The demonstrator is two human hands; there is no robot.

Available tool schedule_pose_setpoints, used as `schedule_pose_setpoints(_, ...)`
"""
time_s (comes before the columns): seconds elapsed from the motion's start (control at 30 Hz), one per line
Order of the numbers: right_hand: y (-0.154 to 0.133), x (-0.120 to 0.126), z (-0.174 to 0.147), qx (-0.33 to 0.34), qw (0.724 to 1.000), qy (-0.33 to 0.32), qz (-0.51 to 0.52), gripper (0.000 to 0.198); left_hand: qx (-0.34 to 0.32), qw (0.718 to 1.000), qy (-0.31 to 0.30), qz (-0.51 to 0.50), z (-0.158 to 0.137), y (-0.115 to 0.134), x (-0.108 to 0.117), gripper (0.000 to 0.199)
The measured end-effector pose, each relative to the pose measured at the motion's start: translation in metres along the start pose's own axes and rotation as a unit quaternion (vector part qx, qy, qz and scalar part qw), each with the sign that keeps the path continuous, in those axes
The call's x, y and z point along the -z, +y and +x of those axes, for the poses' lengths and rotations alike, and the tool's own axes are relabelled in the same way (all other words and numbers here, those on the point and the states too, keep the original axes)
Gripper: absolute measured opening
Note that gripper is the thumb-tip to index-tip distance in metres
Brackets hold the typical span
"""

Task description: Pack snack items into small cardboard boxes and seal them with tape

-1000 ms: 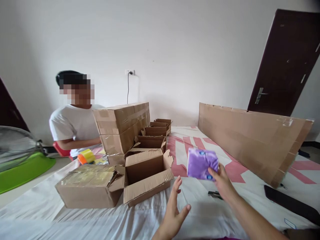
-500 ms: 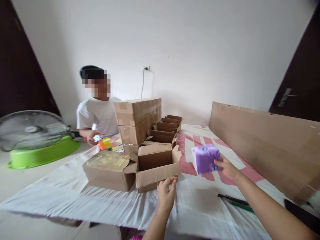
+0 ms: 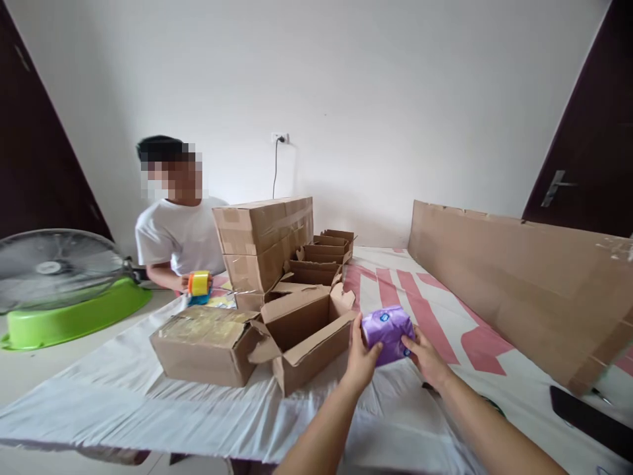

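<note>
A purple plastic-wrapped pack (image 3: 388, 333) with small blue marks is held between my two hands, above the cloth-covered table. My left hand (image 3: 362, 359) grips its left side, the thumb on the near face. On its right side, my right hand (image 3: 428, 356) has fingers and thumb closed on the wrap. What is inside the pack cannot be seen. Just left of my left hand stands an open cardboard box (image 3: 309, 330), turned at an angle, its flaps up and no contents visible. A closed, taped cardboard box (image 3: 202, 346) sits beside it.
Several open boxes (image 3: 321, 254) line up behind, beside stacked taped cartons (image 3: 267, 231). Across the table a person (image 3: 173, 224) holds a yellow and orange tape dispenser (image 3: 199, 285). A long cardboard panel (image 3: 504, 284) edges the right side; a dark phone-like object (image 3: 588, 419) lies near it.
My left hand has left the open box's near edge and taken hold of the purple pack with my right hand. The open box has turned. The co-worker's tape dispenser is now more upright.
</note>
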State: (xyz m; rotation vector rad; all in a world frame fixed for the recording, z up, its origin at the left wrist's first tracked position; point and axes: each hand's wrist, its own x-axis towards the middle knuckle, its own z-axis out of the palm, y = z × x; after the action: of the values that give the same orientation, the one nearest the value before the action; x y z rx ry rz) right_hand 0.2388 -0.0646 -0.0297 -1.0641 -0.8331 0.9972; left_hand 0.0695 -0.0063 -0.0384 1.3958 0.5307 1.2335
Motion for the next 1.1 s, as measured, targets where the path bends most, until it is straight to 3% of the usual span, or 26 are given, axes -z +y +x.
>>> schedule_pose_setpoints(0.17, -0.005, 0.024, 0.044, 0.017, 0.996, 0.085, 0.026, 0.046, 0.011, 0.999, 0.018, 0.040, 0.077, -0.012, -0.041, 0.081)
schedule_pose_setpoints(0.23, -0.004, 0.026, 0.048, 0.013, 0.994, 0.099, 0.037, 0.048, 0.015, 0.999, 0.013, 0.045, 0.083, -0.014, -0.048, 0.078)
schedule_pose_setpoints(0.33, 0.001, 0.025, 0.029, -0.012, 0.996, 0.081, 0.046, 0.050, 0.017, 0.999, 0.010, 0.049, 0.061, -0.015, -0.042, 0.076)
schedule_pose_setpoints(0.4, 0.010, 0.023, 0.005, -0.033, 0.997, 0.051, 0.047, 0.050, 0.013, 0.999, 0.009, 0.050, 0.033, -0.016, -0.026, 0.073)
schedule_pose_setpoints(0.5, 0.031, 0.015, -0.027, -0.056, 0.997, 0.008, 0.049, 0.048, 0.013, 0.996, 0.024, 0.087, -0.014, -0.018, 0.016, 0.058)
schedule_pose_setpoints(0.6, 0.054, 0.001, -0.048, -0.056, 0.998, 0.014, 0.041, 0.052, 0.081, 0.982, 0.094, 0.143, -0.054, -0.020, 0.068, 0.042)
schedule_pose_setpoints(0.7, 0.074, -0.014, -0.059, -0.028, 0.999, 0.041, 0.012, 0.053, 0.107, 0.959, 0.199, 0.171, -0.077, -0.019, 0.110, 0.048)
schedule_pose_setpoints(0.77, 0.082, -0.019, -0.063, -0.007, 0.999, 0.049, -0.006, 0.054, 0.095, 0.951, 0.229, 0.183, -0.079, -0.016, 0.124, 0.050)
schedule_pose_setpoints(0.87, 0.087, -0.017, -0.066, 0.001, 0.999, 0.041, -0.010, 0.056, 0.081, 0.947, 0.235, 0.203, -0.066, -0.015, 0.127, 0.047)
schedule_pose_setpoints(1.0, 0.090, -0.010, -0.065, -0.009, 0.999, 0.039, -0.014, 0.058, 0.109, 0.930, 0.264, 0.230, -0.045, -0.014, 0.128, 0.045)
schedule_pose_setpoints(1.1, 0.096, -0.010, -0.064, -0.015, 0.999, 0.046, 0.000, 0.060, 0.126, 0.906, 0.308, 0.262, -0.053, -0.013, 0.143, 0.048)
